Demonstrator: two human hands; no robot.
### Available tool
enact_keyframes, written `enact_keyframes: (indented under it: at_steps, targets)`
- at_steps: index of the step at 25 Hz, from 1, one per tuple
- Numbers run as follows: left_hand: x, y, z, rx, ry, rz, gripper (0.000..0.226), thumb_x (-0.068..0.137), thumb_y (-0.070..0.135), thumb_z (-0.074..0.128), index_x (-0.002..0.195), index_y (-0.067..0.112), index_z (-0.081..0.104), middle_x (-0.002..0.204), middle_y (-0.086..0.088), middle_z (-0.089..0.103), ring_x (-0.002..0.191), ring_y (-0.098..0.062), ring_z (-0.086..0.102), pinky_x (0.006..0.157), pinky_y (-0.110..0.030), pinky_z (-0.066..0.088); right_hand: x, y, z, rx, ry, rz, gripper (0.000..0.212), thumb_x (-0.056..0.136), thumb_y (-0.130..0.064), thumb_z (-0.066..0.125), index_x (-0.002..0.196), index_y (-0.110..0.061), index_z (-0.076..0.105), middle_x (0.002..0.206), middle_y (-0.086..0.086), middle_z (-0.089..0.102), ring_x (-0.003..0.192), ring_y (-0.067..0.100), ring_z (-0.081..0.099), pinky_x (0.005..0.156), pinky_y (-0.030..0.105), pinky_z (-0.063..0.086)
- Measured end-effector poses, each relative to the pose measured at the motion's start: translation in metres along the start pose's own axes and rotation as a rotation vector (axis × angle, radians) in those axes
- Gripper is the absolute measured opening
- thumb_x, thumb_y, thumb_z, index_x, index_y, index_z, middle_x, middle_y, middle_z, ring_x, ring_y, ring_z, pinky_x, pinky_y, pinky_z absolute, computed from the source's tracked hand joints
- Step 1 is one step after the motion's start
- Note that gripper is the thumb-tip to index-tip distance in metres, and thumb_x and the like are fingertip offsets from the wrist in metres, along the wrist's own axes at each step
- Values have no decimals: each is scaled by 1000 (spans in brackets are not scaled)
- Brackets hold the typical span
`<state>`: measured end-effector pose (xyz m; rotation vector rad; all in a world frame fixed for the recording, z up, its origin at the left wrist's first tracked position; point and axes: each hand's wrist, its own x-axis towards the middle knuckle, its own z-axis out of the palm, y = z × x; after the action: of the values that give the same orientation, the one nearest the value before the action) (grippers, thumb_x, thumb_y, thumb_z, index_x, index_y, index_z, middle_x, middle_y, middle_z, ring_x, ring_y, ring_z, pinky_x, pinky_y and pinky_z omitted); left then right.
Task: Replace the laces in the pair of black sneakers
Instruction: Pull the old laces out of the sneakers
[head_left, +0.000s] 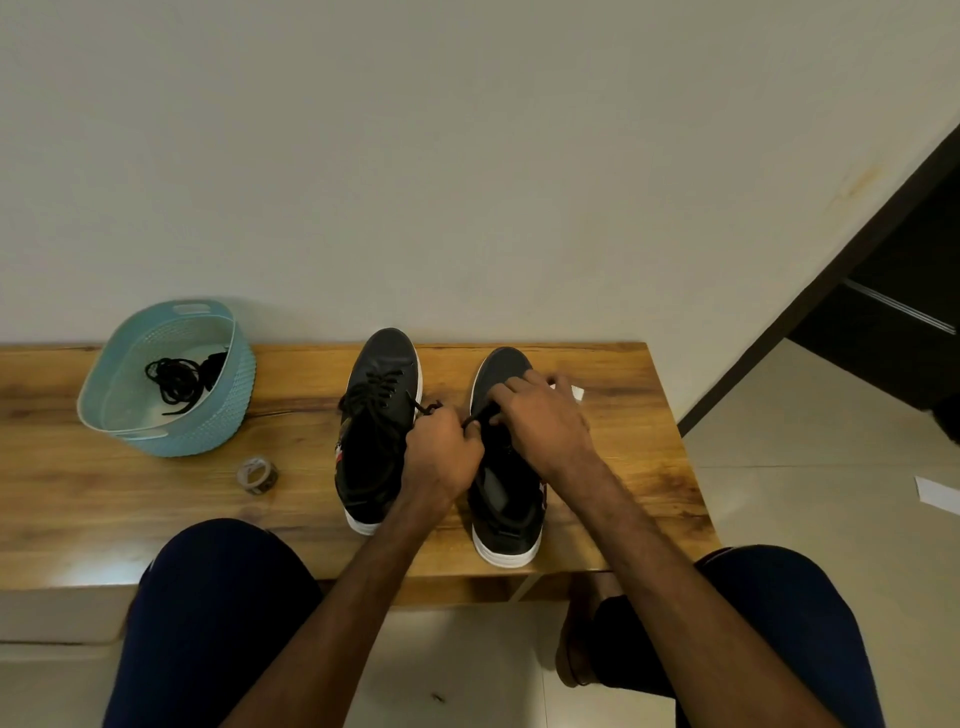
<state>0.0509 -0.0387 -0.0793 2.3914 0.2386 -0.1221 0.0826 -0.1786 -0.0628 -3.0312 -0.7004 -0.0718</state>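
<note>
Two black sneakers with white soles stand side by side on the wooden bench (613, 415), toes toward the wall. The left sneaker (382, 415) is laced with a black lace. Over the lacing area of the right sneaker (506, 499) both hands work. My left hand (441, 452) is curled, pinching a black lace (478, 415) that runs between the hands. My right hand (540, 421) lies over the shoe's front, its fingers bent down on the same lace. The eyelets under the hands are hidden.
A light blue basket (218, 415) at the bench's left holds a bundle of black laces (176, 382). A small roll of tape (256, 474) lies in front of it. My knees sit below the bench edge. A dark doorway is at the right.
</note>
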Motion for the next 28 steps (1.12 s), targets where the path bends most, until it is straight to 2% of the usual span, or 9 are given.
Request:
enact_keyframes:
  at_steps: [5,8,10,12,16,20,23,26,28]
  targets:
    - [2,1,-1,36,50,-6,15,97,22,53,98,11,62,81,-4,67,66,-19,65,62,-34,57,-3,9,-19,76,1,-3,16,94,-20,58,105,-27,68,107,-8,65,113,18,48,99,42,31]
    - [4,0,-2,48,77,-20,13,95,16,53,101,9,63,86,-5,66,70,-19,65,63,-30,56,-15,51,-45,625,325,211,15,91,-12,64,85,-26,68,86,-14,66,90,6,58,84,32,43]
    - [5,-2,-1,37,74,-34,12,94,15,53,98,9,62,84,-6,66,67,-21,67,62,-37,61,-28,87,-63,1002,608,442,15,96,-8,58,88,-18,66,82,-15,64,76,-8,57,74,25,44]
    - [4,-2,-1,30,68,-53,9,95,15,53,98,11,60,82,-6,66,64,-21,67,59,-39,61,-38,111,-69,1000,705,605,13,98,-12,56,90,-16,66,84,-12,66,71,-10,56,71,23,45]
    - [-1,1,-1,81,65,29,11,96,17,52,103,10,58,87,-7,66,68,-21,66,62,-35,59,-27,94,-50,768,352,435,9,93,-13,66,87,-18,70,86,-3,69,75,-3,58,71,11,43]
    - [-4,3,-4,242,91,136,25,97,28,51,117,14,51,92,-2,65,75,-19,63,56,-28,44,-5,65,-28,568,116,370,9,93,-23,67,99,-19,73,98,-3,72,91,14,65,81,33,52]
    - [8,15,-6,367,101,315,37,96,37,54,129,22,47,116,0,55,103,-18,56,68,-27,44,-2,47,-20,473,8,305,27,93,-26,67,120,-21,66,120,-2,63,113,19,56,91,39,51]
    - [25,28,-2,574,-27,421,36,94,32,59,128,26,49,128,-1,47,114,-20,48,72,-30,42,2,46,-20,496,-85,269,13,92,-30,68,102,-21,67,106,-2,64,101,19,60,80,36,51]
    - [32,32,2,650,-11,436,28,93,26,57,121,22,53,122,-2,52,105,-21,54,66,-30,38,4,47,-20,530,-326,260,28,89,-46,69,90,-18,65,87,-1,65,86,19,62,72,34,50]
